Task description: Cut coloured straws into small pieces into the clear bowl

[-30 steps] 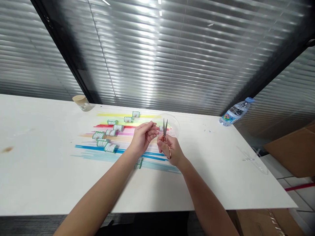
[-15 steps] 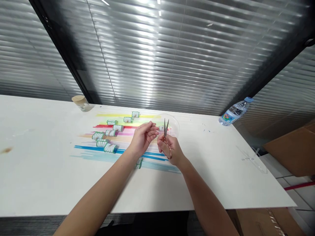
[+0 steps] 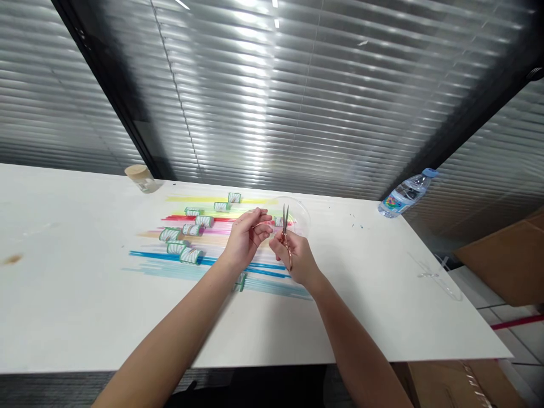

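Note:
My right hand (image 3: 295, 256) grips a pair of scissors (image 3: 285, 221) with coppery handles, the blades pointing up and slightly apart. Just to its left is my left hand (image 3: 246, 235), palm turned inward and fingers curled together; whatever is between the fingertips is too thin or small to make out. Beneath both hands lie bundles of coloured thin strips, among them dark blue strips (image 3: 157, 256), red strips (image 3: 174, 217) and pale blue strips (image 3: 276, 288). Green-edged white wraps, such as this wrap (image 3: 191, 256), sit on the bundles. Behind the scissors shows a clear round dish (image 3: 302, 212).
A lidded cup (image 3: 142, 180) stands at the back left of the white table (image 3: 361, 306). A water bottle (image 3: 406, 195) is at the back right. Some clear looped cord (image 3: 429, 276) lies near the right edge. Cardboard boxes (image 3: 505, 260) stand beyond it.
The scissor blades have closed partway, and my right hand has shifted slightly left. My left hand has barely moved.

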{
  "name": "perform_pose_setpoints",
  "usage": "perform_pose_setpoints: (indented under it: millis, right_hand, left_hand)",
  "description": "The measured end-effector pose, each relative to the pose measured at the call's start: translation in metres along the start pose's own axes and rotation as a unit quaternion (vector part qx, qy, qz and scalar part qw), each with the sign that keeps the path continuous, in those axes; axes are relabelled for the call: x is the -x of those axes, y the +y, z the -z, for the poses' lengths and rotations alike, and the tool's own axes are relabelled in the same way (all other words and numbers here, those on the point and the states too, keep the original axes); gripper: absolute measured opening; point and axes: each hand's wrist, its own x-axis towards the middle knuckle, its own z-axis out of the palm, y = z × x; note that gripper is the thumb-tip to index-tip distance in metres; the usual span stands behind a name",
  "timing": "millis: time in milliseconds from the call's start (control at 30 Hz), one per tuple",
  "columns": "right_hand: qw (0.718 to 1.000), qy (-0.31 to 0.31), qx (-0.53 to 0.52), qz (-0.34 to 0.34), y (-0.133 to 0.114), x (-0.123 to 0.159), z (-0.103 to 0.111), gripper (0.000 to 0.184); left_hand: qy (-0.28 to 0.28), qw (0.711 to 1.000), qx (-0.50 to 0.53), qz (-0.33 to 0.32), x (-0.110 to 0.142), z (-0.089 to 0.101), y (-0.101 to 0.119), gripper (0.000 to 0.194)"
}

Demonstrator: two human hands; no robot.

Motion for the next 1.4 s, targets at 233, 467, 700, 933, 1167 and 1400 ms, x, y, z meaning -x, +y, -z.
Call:
perform_pose_setpoints:
  millis: [233, 467, 700, 933, 1167, 1400]
  right_hand:
    - [0.999, -0.003, 0.028, -0.016, 0.0018, -0.0003, -0.0004, 0.043]
    - [0.999, 0.013, 0.037, -0.024, 0.0020, -0.0014, 0.0005, 0.037]
    - [0.999, 0.022, 0.036, -0.026, 0.0022, -0.0016, -0.0001, 0.039]
    - [0.999, 0.025, 0.036, -0.020, 0.0012, -0.0012, 0.0010, 0.043]
    - [0.999, 0.028, 0.040, -0.014, 0.0013, -0.0019, 0.0012, 0.045]
    - [0.999, 0.026, 0.034, -0.010, 0.0010, -0.0019, 0.0013, 0.044]
  left_hand:
    - [-0.001, 0.997, -0.075, -0.032, 0.0037, -0.0013, -0.0057, 0.031]
    - [-0.011, 0.993, -0.108, -0.056, 0.0079, -0.0049, -0.0065, 0.029]
    - [-0.008, 0.992, -0.110, -0.054, 0.0079, -0.0052, -0.0062, 0.032]
    - [-0.015, 0.992, -0.111, -0.057, 0.0086, -0.0044, -0.0076, 0.032]
    - [-0.015, 0.992, -0.113, -0.054, 0.0090, -0.0053, -0.0071, 0.032]
    - [-0.013, 0.993, -0.104, -0.049, 0.0087, -0.0052, -0.0076, 0.032]
